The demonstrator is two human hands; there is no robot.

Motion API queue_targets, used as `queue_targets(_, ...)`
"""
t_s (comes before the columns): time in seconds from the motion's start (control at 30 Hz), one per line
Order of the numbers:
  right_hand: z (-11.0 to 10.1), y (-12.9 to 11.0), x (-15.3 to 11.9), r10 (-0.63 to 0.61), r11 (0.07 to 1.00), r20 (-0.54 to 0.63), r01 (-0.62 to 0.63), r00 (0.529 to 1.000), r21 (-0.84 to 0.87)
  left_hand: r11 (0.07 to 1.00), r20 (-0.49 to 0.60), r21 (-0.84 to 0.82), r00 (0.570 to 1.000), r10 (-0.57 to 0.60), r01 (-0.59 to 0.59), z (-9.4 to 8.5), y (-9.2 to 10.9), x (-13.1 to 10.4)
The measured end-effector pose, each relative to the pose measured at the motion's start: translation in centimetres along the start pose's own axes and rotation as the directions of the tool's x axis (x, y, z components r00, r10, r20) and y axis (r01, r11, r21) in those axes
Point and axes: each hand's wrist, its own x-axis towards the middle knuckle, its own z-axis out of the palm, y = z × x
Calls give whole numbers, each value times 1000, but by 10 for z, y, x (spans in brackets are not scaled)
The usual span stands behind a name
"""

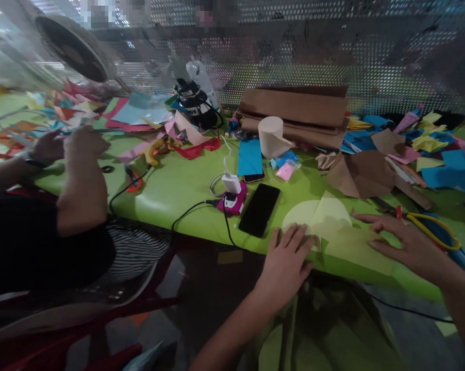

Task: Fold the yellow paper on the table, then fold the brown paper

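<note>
Paper: we press a pale green sheet [333,226] flat at the near desk [178,190] edge; thin, floppy, creases easily; best pinched at edges
Hands: our left hand [288,257] and right hand [406,239] lie spread, gripping nothing
Nearby: phone [259,209] left; scissors [429,226] right

Both forearms are bare, left hand [284,260] and right hand [408,242] without rings or gloves

Two hands of the wearer lie on one pale green sheet [344,232]: the left hand [286,263] and the right hand [406,242]. One black phone [259,209], one pink charger block [233,200], one paper roll [271,136], one fan [72,49], one pair of yellow-handled scissors [429,229] and perhaps two brown paper stacks [298,116] are in view.
</note>
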Motion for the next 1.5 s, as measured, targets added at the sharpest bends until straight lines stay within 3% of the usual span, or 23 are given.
queue_targets(0.13, 17, -7, 3, -129, 992, 190, 127, 973, 19, 1000, -14, 4, 1000, -7, 7, 1, -1, 2)
queue_targets(0.23, 22, 6, 2, -174, 981, 265, 190, 948, -35, 1000, -18, 12, 1000, -11, 11, 1, -3, 2)
queue_targets(0.43, 11, 31, -10, -136, 985, 238, 156, 962, -67, 1000, -7, 4, 1000, -20, 20, 1, -6, 3)
queue_targets(0.67, 12, 19, -6, -155, 984, 219, 171, 963, -57, 1000, 15, 22, 1000, -19, 19, -1, -3, 8)
queue_targets(1.03, 14, 21, -5, -180, 978, 205, 198, 962, -69, 997, 16, 72, 999, -31, 29, 1, 2, 11)
queue_targets(1.23, 16, 14, -4, -162, 980, 193, 180, 968, -82, 998, 27, 46, 999, 31, -33, 5, 7, 11)
queue_targets(1.5, 16, 17, 4, -173, 979, 171, 188, 970, -74, 998, -7, 50, 999, 35, -35, 6, 3, 24)
